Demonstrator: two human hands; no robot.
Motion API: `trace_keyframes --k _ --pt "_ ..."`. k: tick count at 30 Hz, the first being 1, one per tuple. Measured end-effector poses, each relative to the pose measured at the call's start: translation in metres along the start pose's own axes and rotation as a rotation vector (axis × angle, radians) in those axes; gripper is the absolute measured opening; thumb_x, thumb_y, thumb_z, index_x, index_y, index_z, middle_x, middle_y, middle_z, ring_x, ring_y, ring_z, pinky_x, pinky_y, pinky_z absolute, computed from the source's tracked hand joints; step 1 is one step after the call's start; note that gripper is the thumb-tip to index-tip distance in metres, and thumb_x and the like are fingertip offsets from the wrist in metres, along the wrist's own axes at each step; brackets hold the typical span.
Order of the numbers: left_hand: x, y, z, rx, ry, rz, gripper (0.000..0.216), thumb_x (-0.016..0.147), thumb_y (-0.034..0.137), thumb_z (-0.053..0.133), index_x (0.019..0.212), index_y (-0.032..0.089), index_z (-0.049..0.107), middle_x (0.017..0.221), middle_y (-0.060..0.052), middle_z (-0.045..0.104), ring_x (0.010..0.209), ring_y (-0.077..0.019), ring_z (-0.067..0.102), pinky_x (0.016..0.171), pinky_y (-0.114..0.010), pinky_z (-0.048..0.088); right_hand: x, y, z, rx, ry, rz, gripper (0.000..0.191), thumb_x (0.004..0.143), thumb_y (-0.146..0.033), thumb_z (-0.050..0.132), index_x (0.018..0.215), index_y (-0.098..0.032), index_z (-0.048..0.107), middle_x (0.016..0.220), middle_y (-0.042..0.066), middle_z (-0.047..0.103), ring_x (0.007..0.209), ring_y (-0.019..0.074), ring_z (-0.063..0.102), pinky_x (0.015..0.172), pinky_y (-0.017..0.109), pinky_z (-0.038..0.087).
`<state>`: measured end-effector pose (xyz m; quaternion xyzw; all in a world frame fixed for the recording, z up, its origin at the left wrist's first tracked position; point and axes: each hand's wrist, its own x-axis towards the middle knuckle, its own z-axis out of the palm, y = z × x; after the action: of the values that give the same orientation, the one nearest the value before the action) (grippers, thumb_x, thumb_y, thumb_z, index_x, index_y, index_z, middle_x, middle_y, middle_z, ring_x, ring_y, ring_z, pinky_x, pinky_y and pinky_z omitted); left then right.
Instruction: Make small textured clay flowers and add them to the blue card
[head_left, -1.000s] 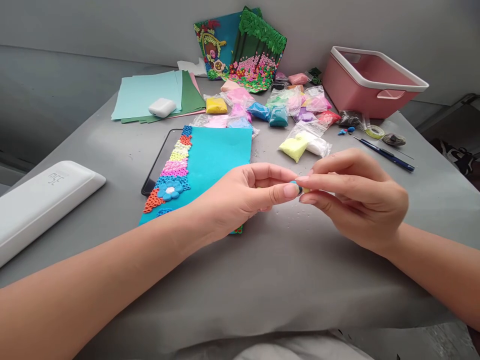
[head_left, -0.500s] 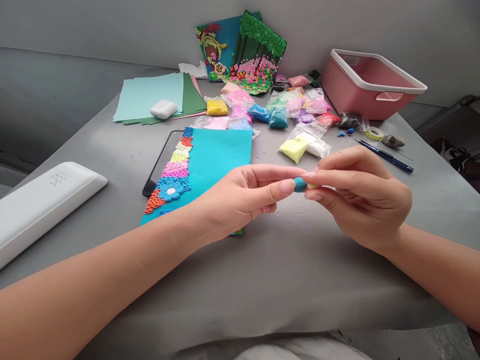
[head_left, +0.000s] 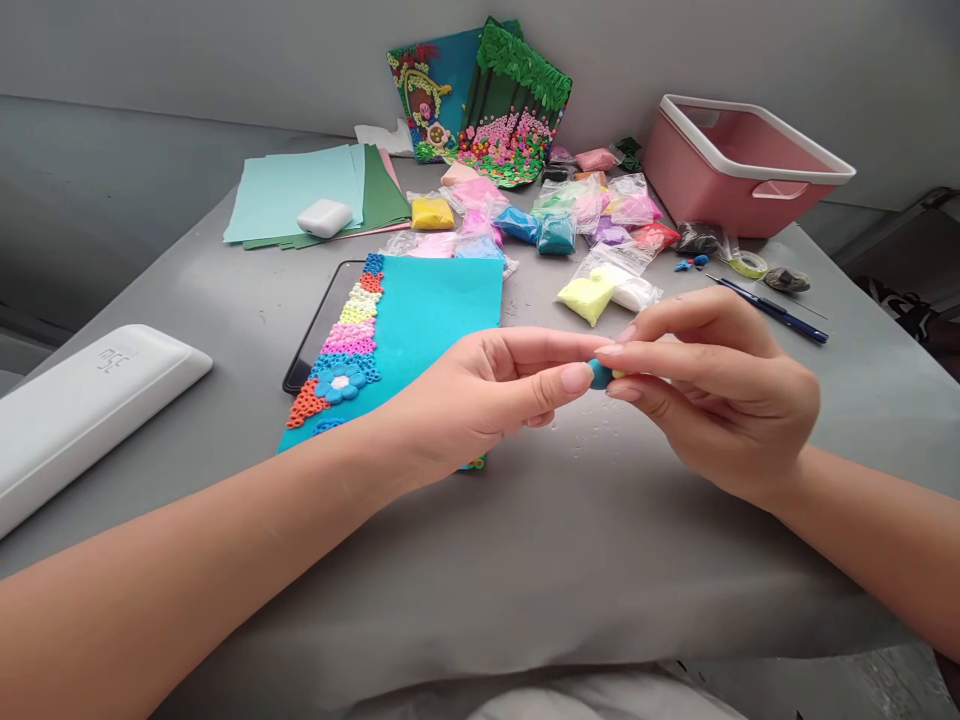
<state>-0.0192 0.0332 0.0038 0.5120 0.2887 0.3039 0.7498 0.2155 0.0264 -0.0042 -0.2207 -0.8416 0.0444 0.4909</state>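
Between the fingertips of my left hand [head_left: 510, 390] is a small lump of blue-green clay [head_left: 600, 374], pinched by thumb and forefinger. My right hand [head_left: 720, 390] meets it from the other side, its fingers closed on the lump's right end, where a bit of yellow clay [head_left: 619, 373] shows. The fingers hide much of both colours. Behind my left hand lies a turquoise sheet [head_left: 442, 300], its left edge covered with tiny clay rings and a blue clay flower [head_left: 340, 383]. A dark phone [head_left: 319, 330] lies partly under the sheet.
Several bags of coloured clay [head_left: 556, 232] lie beyond the sheet, a pale yellow one [head_left: 589, 298] nearest. A pink bin [head_left: 735, 170] stands at back right, near a blue pen-like tool [head_left: 780, 315]. Left are paper sheets [head_left: 292, 185], a white case [head_left: 324, 217] and a white device [head_left: 97, 410].
My right fingertips have shifted slightly left over the clay, so less of the blue-green and yellow shows. Both hands keep their pinch. The view has moved very slightly.
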Motion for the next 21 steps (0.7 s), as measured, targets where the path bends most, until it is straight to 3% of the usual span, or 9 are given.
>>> trace_keyframes --k 5,8,12,18,21 --pt "-0.0003 -0.0003 0.0 -0.029 0.013 0.023 0.016 0.088 0.045 0.094 0.103 0.04 0.091 0.089 0.006 0.074 0.069 -0.0035 0.051 0.065 -0.012 0.046 0.0 -0.001 0.0039 0.086 0.009 0.042 0.047 0.099 -0.014 0.078 0.14 -0.036 0.076 0.106 0.005 0.069 0.088 0.0179 0.072 0.068 0.035 0.066" --pt "0.0 -0.002 -0.0003 -0.083 0.023 0.028 0.025 0.086 0.036 0.096 0.11 0.04 0.089 0.104 0.006 0.083 0.086 -0.0055 0.068 0.075 -0.014 0.053 0.0001 -0.002 0.0065 0.142 0.058 0.104 0.037 0.098 -0.021 0.082 0.132 -0.035 0.079 0.106 0.005 0.068 0.089 0.0187 0.072 0.069 0.037 0.068" --pt "-0.0001 -0.0029 -0.0021 -0.138 0.027 0.033 0.036 0.083 0.027 0.099 0.115 0.036 0.086 0.104 0.006 0.085 0.102 -0.0107 0.077 0.089 -0.02 0.058 0.0005 -0.0027 0.0064 0.123 0.062 0.123 0.025 0.096 -0.021 0.084 0.118 -0.034 0.082 0.104 0.005 0.069 0.09 0.0192 0.074 0.074 0.038 0.069" --pt "0.0016 -0.0001 -0.0011 -0.083 0.047 0.047 0.039 0.081 0.026 0.1 0.115 0.03 0.081 0.1 0.005 0.084 0.095 -0.0098 0.077 0.079 -0.018 0.056 0.0013 -0.0022 0.0043 0.075 0.029 0.07 0.028 0.096 -0.017 0.083 0.12 -0.032 0.082 0.105 0.005 0.069 0.086 0.0174 0.074 0.076 0.038 0.068" --pt "0.0008 0.0025 0.0018 0.112 0.11 0.087 0.034 0.087 0.033 0.093 0.117 0.024 0.078 0.106 0.001 0.083 0.09 -0.0115 0.073 0.07 -0.02 0.052 0.0011 -0.0016 0.0053 0.134 0.074 0.131 0.025 0.097 -0.025 0.084 0.122 -0.032 0.083 0.104 0.005 0.071 0.085 0.0171 0.073 0.069 0.036 0.065"
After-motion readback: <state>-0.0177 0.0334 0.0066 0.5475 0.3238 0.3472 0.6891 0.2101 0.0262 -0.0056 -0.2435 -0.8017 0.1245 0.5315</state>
